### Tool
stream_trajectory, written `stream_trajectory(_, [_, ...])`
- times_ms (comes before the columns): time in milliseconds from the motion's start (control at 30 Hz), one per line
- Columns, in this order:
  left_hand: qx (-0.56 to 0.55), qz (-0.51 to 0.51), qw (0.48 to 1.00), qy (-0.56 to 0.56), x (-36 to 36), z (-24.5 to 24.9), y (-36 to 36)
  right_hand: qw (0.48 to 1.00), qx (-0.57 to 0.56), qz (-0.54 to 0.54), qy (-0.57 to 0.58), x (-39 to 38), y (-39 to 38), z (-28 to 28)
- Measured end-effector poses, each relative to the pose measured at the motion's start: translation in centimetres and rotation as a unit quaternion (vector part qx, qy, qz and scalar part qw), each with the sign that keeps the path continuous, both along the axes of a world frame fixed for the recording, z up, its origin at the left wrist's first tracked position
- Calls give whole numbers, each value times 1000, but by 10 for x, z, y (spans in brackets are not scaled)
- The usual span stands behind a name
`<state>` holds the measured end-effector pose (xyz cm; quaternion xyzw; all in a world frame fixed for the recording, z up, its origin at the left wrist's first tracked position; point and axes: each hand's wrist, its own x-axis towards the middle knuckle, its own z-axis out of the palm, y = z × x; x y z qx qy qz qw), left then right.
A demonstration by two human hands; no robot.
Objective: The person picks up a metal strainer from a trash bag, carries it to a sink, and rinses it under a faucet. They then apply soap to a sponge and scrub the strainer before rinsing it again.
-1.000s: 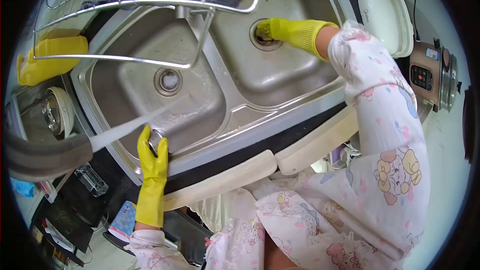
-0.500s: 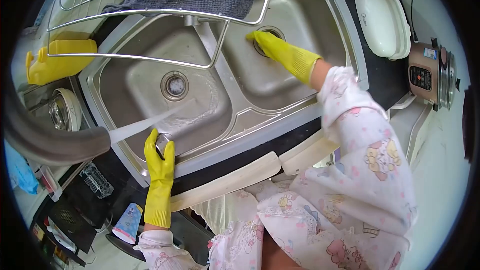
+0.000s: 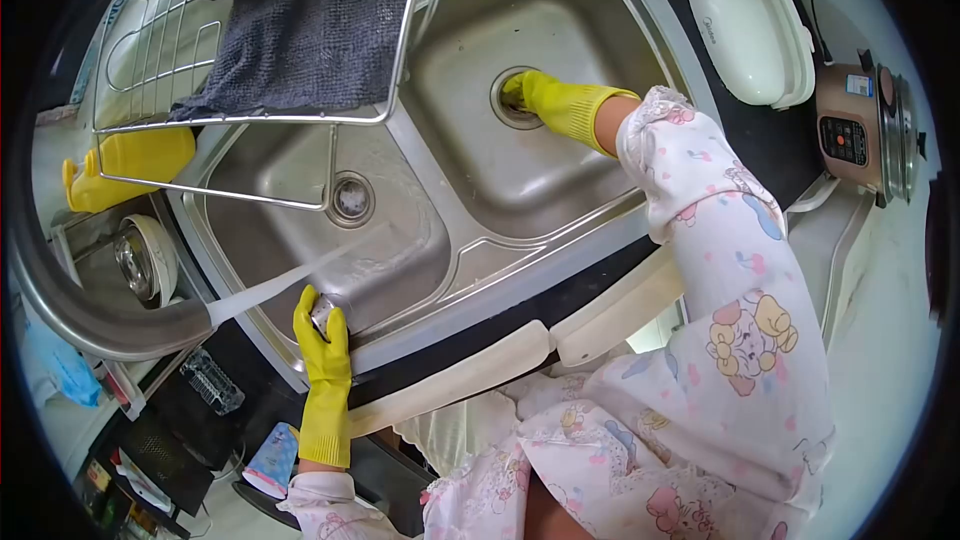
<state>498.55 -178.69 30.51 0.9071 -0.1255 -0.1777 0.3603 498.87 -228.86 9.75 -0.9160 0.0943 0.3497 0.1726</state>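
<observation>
Both my hands wear yellow rubber gloves. My left hand [image 3: 325,365] is at the near rim of the left sink basin [image 3: 300,250], its fingers closed around a small shiny metal piece [image 3: 323,313], mostly hidden by the glove. My right hand [image 3: 568,108] reaches into the drain [image 3: 497,98] of the right basin [image 3: 590,40]. Its fingertips dip inside the drain opening and are hidden. From the grey faucet [image 3: 140,330], a stream of water [image 3: 275,290] runs into the left basin, beside that basin's drain [image 3: 350,200].
A metal rack [image 3: 240,124] with a dark grey towel [image 3: 300,30] overhangs the sink. A yellow jug [image 3: 145,170] and stacked bowls [image 3: 150,255] stand left. A white lidded appliance [image 3: 745,35] and a brown cooker [image 3: 850,130] stand right.
My right hand has moved from lying over the right drain to dipping its fingers into it. My left hand keeps its hold on the metal piece. The camera view has shifted slightly.
</observation>
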Motion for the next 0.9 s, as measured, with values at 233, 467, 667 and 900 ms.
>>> stream_trajectory(233, [0,-18,1000,-1,1,-2,0,999,4,-39,-8,-16,40,32])
stream_trajectory(467, [0,-36,999,-1,3,1,-2,977,91,-154,-115,-43,37,37])
stream_trajectory(667, [-2,-17,1000,15,3,0,0,968,198,-43,-150,-24,-41,-4])
stream_trajectory(900, [-12,36,999,-19,-1,-10,5,996,-1,47,-79,-38,-22,3])
